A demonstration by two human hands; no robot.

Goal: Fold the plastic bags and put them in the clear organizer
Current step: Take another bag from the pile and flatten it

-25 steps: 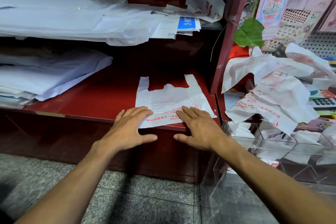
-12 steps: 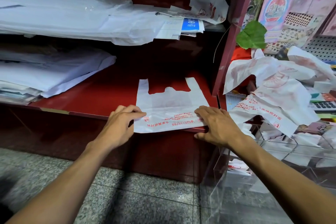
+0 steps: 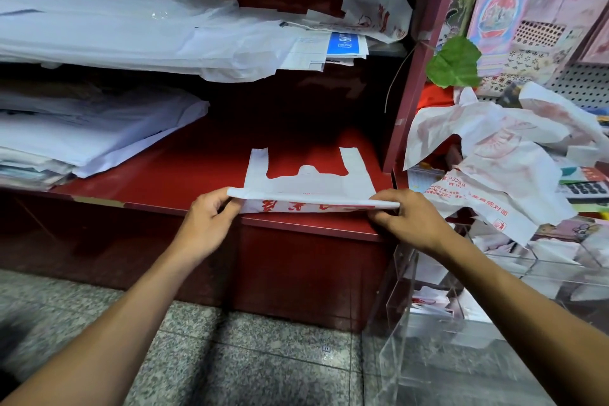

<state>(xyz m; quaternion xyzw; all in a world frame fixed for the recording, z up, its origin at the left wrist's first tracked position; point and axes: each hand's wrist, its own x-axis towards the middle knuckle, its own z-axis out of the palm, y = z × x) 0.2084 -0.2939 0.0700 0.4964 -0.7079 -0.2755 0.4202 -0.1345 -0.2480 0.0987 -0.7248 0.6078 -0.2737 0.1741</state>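
Here both hands point(image 3: 211, 224) point(image 3: 408, 224) pinch the plastic bag's point(image 3: 306, 184) near edge, apparently lifted off the shelf point(image 3: 164, 181).

Red print on the crumpled white bag point(image 3: 474, 198), right of centre: digits "55798" and characters ending "院对面". Blue label point(image 3: 344, 43) on the papers, upper centre: "8K". Red characters on the held bag point(image 3: 306, 204), centre: not legible.

This looks like a small shop. Red shelves point(image 3: 184, 175) hold stacked white bags point(image 3: 99, 33) and papers, and a pegboard point(image 3: 586, 82) at the right hangs packaged goods point(image 3: 507, 10). Printed carrier bags point(image 3: 494, 155) pile over a clear organizer point(image 3: 461, 323), beside a calculator point(image 3: 585, 188), above a speckled stone floor point(image 3: 247, 356).
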